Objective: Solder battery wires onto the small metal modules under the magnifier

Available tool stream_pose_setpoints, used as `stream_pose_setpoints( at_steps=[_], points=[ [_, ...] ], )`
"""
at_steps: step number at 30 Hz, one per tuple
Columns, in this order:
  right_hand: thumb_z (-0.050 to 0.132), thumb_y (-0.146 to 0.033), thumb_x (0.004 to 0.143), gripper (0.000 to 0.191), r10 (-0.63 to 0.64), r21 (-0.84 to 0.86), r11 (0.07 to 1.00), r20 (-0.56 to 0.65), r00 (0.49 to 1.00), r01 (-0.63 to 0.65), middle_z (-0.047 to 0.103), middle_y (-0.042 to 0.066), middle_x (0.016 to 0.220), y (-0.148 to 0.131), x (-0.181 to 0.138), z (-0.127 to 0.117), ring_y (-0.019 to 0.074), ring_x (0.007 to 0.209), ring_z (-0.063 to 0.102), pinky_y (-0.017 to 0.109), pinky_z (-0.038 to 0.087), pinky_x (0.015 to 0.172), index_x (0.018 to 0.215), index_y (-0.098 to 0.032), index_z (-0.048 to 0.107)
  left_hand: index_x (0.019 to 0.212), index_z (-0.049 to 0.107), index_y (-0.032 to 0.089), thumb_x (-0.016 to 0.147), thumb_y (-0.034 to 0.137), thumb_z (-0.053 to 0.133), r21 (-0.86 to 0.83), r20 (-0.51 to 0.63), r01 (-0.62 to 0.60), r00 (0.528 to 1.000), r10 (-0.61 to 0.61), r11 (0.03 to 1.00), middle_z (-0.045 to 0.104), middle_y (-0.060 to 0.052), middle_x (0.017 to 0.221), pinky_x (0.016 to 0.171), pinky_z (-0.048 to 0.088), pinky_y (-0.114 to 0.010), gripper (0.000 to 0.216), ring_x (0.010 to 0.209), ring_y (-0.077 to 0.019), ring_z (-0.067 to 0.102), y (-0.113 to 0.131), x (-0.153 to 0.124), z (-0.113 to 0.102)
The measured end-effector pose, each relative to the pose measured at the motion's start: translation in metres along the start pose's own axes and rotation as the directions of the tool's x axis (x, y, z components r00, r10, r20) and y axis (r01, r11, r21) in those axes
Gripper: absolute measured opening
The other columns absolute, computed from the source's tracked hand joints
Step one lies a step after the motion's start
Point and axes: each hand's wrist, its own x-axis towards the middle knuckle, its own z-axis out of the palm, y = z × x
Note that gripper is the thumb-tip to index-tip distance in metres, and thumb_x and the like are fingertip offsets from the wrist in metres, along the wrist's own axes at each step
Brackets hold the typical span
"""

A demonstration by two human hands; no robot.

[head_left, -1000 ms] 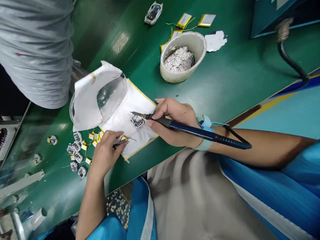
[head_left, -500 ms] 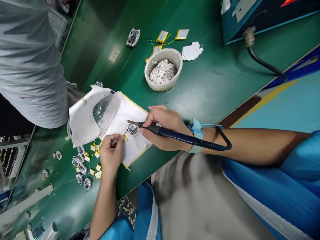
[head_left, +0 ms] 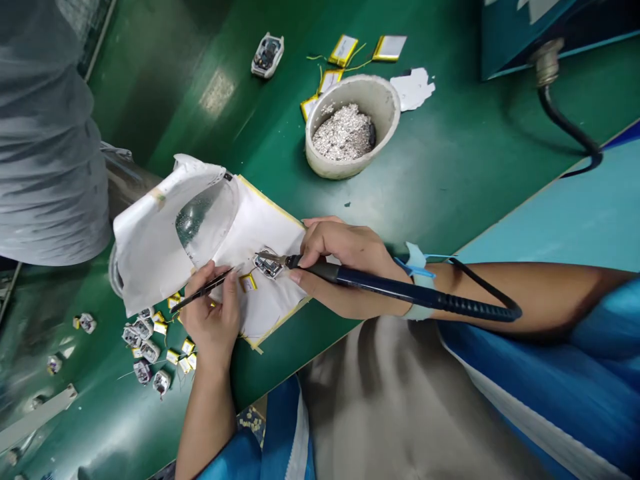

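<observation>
Circuit board (head_left: 268, 265) is lying on a white sheet (head_left: 273, 230), with the tip of a soldering iron (head_left: 380, 289) touching its edge. The right hand (head_left: 345, 267) is gripping the iron's dark handle like a pen. The left hand (head_left: 213, 320) is pinching slim black tweezers (head_left: 203, 290), their tips reaching over the sheet near a small yellow battery (head_left: 248, 283). Loose boards (head_left: 143, 350) and batteries (head_left: 186, 347) are lying below the sheet, and a bowl of silver scraps (head_left: 330, 167) is standing above it.
</observation>
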Motion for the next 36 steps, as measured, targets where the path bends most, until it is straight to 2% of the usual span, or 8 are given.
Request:
stream_pose_setpoints(
  at_steps=[3, 6, 8, 10, 18, 26, 31, 36],
  points=[
    [0.077, -0.022, 0.095, 0.019, -0.002, -0.013, 1.0, 0.021, 1.0, 0.002, 0.072, -0.002, 0.076, 0.001, 0.0, 0.002, 0.0172, 0.069, 0.069, 0.038, 0.06, 0.082, 0.087, -0.026, 0.061, 0.123, 0.07, 0.02, 0.102, 0.04, 0.082, 0.073, -0.075, 0.065, 0.995, -0.06, 0.995, 0.083, -0.009, 0.11, 0.093, 0.071, -0.041, 0.031, 0.098, -0.0222, 0.085, 0.002, -0.006, 0.0],
    [0.078, -0.021, 0.094, 0.02, -0.003, -0.014, 1.0, 0.023, 1.0, 0.003, 0.071, -0.003, 0.074, 0.002, -0.001, 0.003, 0.0165, 0.066, 0.067, 0.038, 0.06, 0.083, 0.086, -0.026, 0.06, 0.116, 0.066, 0.021, 0.102, 0.041, 0.082, -0.073, -0.158, 0.024, 0.987, -0.035, 0.997, 0.082, -0.007, 0.104, 0.086, 0.073, -0.041, 0.03, 0.093, -0.0226, 0.086, 0.009, -0.007, 0.005],
    [0.079, -0.021, 0.093, 0.02, 0.008, -0.011, 1.0, 0.018, 1.0, -0.008, 0.072, -0.002, 0.076, 0.002, -0.001, 0.003, 0.0173, 0.068, 0.069, 0.039, 0.061, 0.084, 0.086, -0.027, 0.06, 0.114, 0.061, 0.022, 0.102, 0.041, 0.084, -0.227, -0.147, -0.028, 0.989, -0.006, 0.973, 0.082, -0.004, 0.1, 0.084, 0.074, -0.043, 0.032, 0.09, -0.0227, 0.087, 0.014, -0.005, 0.012],
    [0.078, -0.021, 0.094, 0.02, 0.011, -0.014, 1.0, 0.014, 1.0, -0.011, 0.072, -0.002, 0.077, 0.001, -0.001, 0.003, 0.0173, 0.069, 0.069, 0.039, 0.061, 0.084, 0.086, -0.027, 0.06, 0.111, 0.058, 0.023, 0.102, 0.041, 0.084, -0.303, -0.094, -0.046, 0.995, 0.018, 0.952, 0.082, -0.003, 0.099, 0.084, 0.074, -0.043, 0.033, 0.09, -0.0226, 0.087, 0.016, -0.003, 0.018],
    [0.075, -0.019, 0.094, 0.021, -0.009, -0.028, 1.0, 0.0, 1.0, 0.009, 0.068, -0.005, 0.073, 0.001, -0.001, 0.003, 0.0155, 0.066, 0.067, 0.037, 0.059, 0.082, 0.086, -0.026, 0.058, 0.111, 0.058, 0.023, 0.101, 0.031, 0.085, -0.352, -0.055, -0.069, 0.997, 0.053, 0.933, 0.084, -0.003, 0.1, 0.084, 0.073, -0.039, 0.031, 0.092, -0.0211, 0.087, 0.012, 0.0, 0.025],
    [0.075, -0.018, 0.092, 0.021, -0.017, -0.047, 0.999, 0.035, 0.999, 0.018, 0.068, -0.006, 0.072, 0.003, -0.002, 0.003, 0.0149, 0.065, 0.066, 0.038, 0.059, 0.088, 0.087, -0.027, 0.057, 0.109, 0.062, 0.021, 0.099, 0.028, 0.087, -0.173, -0.086, -0.055, 0.996, 0.04, 0.983, 0.084, -0.003, 0.095, 0.082, 0.07, -0.034, 0.027, 0.088, -0.0198, 0.087, 0.013, -0.001, 0.026],
    [0.075, -0.019, 0.094, 0.019, -0.024, -0.065, 0.997, 0.054, 0.998, 0.028, 0.067, -0.007, 0.072, 0.003, -0.004, 0.004, 0.0137, 0.065, 0.064, 0.039, 0.058, 0.094, 0.087, -0.026, 0.058, 0.109, 0.066, 0.02, 0.095, 0.018, 0.089, -0.181, -0.088, -0.111, 0.991, 0.096, 0.977, 0.084, -0.002, 0.096, 0.081, 0.07, -0.031, 0.027, 0.087, -0.0194, 0.087, 0.009, -0.001, 0.026],
    [0.075, -0.019, 0.094, 0.02, -0.027, -0.072, 0.997, 0.073, 0.997, 0.032, 0.07, -0.006, 0.073, 0.003, -0.004, 0.004, 0.0146, 0.066, 0.065, 0.04, 0.056, 0.098, 0.087, -0.026, 0.058, 0.11, 0.064, 0.021, 0.094, 0.018, 0.089, -0.183, -0.08, -0.105, 0.993, 0.092, 0.978, 0.084, -0.002, 0.096, 0.082, 0.071, -0.032, 0.029, 0.088, -0.0196, 0.087, 0.008, 0.0, 0.026]
  ],
)
